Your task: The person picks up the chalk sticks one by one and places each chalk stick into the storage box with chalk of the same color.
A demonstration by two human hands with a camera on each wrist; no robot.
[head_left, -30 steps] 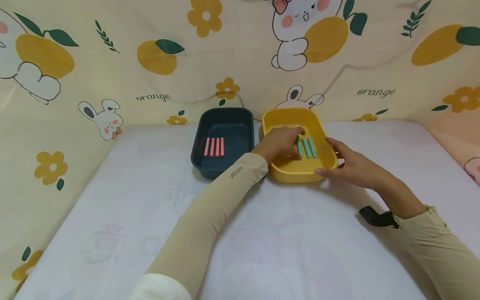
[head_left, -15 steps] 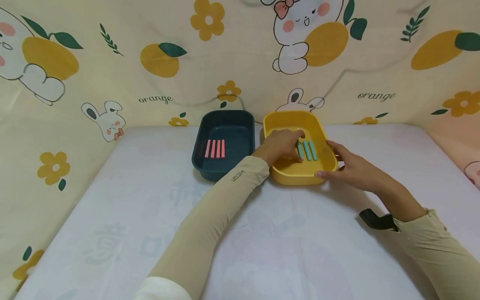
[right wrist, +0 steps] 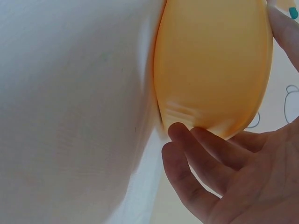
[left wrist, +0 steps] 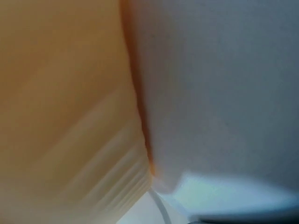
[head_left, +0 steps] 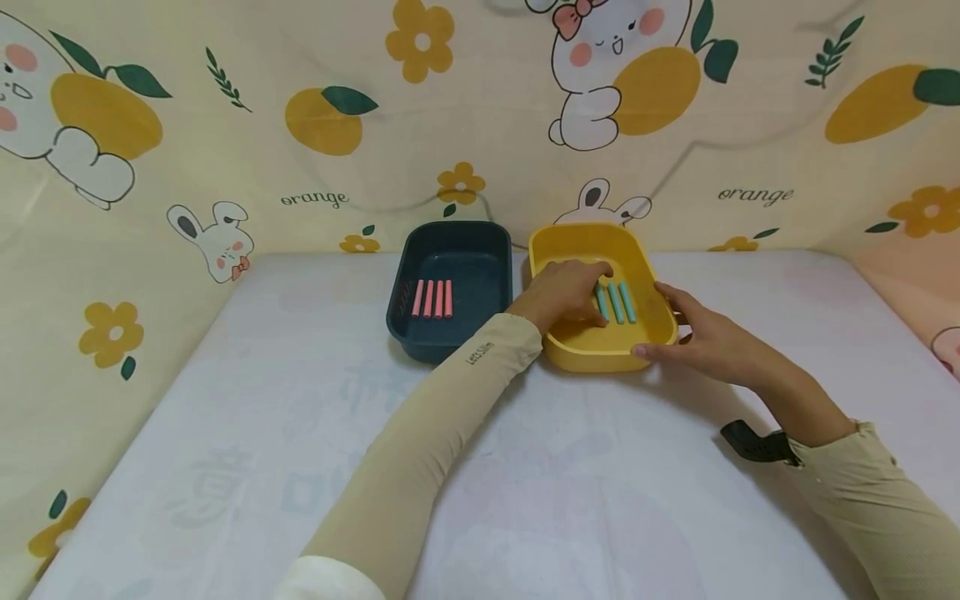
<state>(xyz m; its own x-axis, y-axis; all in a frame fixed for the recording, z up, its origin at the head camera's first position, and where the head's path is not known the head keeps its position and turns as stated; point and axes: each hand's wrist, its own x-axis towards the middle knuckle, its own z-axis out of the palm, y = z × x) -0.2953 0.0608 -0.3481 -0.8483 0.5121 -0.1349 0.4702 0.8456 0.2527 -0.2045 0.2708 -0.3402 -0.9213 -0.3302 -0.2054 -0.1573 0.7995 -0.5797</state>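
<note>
Little has changed over the last second: left hand (head_left: 564,289) stays inside the yellow tray (head_left: 592,354), fingers curled on the teal sticks (head_left: 617,302), grip unclear. Right hand (head_left: 701,337) still steadies the tray's corner with loosely spread fingers (right wrist: 196,140). The arranging looks nearly settled.

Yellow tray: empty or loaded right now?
Loaded. The yellow tray holds teal sticks lying side by side on its floor; three show, and the left hand reaching in may hide more. The right hand touches its outer wall.

The left hand (head_left: 564,292) hides part of the teal sticks (head_left: 617,302)
</note>
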